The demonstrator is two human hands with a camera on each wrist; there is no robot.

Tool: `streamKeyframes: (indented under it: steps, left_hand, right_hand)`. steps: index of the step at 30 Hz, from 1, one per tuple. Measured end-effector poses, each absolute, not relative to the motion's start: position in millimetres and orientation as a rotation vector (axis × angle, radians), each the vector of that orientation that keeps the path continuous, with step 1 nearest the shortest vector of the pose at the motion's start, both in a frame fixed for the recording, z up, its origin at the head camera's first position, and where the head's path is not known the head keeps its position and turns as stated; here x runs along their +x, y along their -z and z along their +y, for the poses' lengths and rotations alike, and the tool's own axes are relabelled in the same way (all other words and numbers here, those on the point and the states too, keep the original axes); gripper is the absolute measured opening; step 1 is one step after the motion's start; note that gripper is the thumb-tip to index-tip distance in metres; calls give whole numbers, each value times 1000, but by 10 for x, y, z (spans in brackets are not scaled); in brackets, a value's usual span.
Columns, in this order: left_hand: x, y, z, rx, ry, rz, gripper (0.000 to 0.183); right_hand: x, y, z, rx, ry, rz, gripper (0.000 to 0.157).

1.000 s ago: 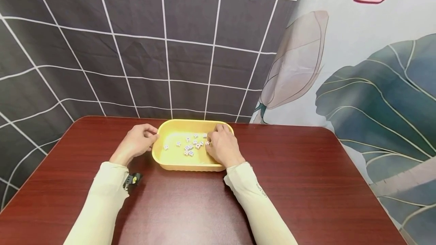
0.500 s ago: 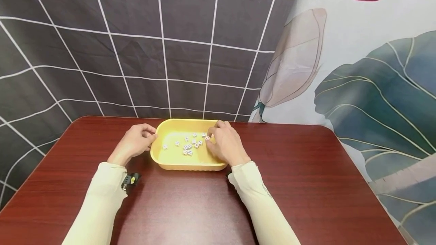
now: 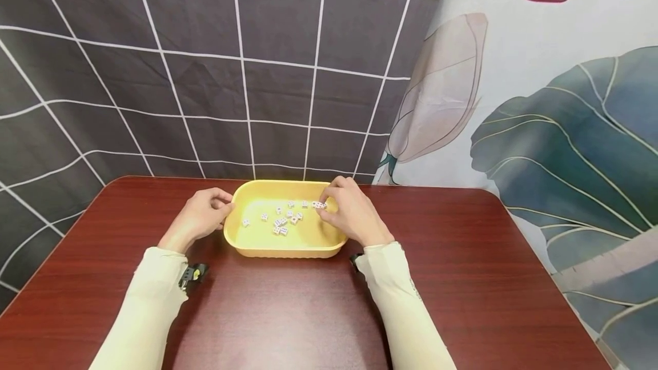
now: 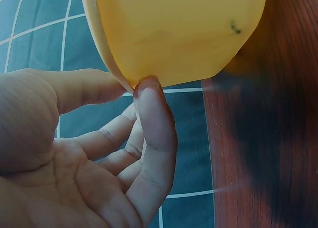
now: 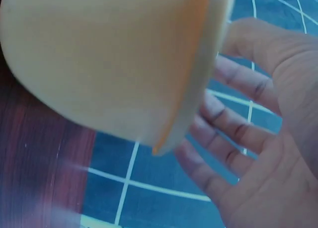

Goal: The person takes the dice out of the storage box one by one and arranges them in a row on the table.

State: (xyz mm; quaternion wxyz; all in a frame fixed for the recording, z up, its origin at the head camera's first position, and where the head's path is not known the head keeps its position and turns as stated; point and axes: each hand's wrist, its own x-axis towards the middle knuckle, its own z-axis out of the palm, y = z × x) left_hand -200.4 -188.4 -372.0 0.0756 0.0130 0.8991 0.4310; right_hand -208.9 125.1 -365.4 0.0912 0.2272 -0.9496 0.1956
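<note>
A yellow plastic tray (image 3: 288,252) stands near the back edge of the table. Several white dice (image 3: 284,232) lie loose on its floor, mostly around the middle. On the left, my left hand (image 3: 197,218) pinches the rim between thumb and index finger, which the left wrist view shows close up at the tray's corner (image 4: 179,44). Over the tray's right end, my right hand (image 3: 354,210) pinches a short row of dice (image 3: 319,205) between thumb and fingers. In the right wrist view the tray wall (image 5: 99,54) hides those fingertips and the dice.
The dark red wooden table (image 3: 288,307) extends to both sides and in front of the tray. Right behind it hangs a dark cloth with a white grid (image 3: 277,96). A leaf-patterned cloth (image 3: 560,147) hangs at the right.
My right hand has risen from the tray floor and shifted right, turning so the dice at its fingertips show. My left hand stays at the rim. The head view has shifted slightly.
</note>
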Motion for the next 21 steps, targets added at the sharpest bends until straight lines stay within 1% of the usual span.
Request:
streamKeyframes:
  steps: [10,14,21]
  left_hand:
    - [-2011,3741,-1884,59,-1290,2704,33]
    - [-2018,3757,-1882,50,-1294,2703,33]
    - [-2017,3758,-1874,43,-1338,2668,33]
  right_hand:
    - [-2150,3657,1439,780,-753,-2814,13]
    - [-2166,3645,1552,752,-819,-2809,9]
    - [-2179,3652,1764,666,-895,-2839,7]
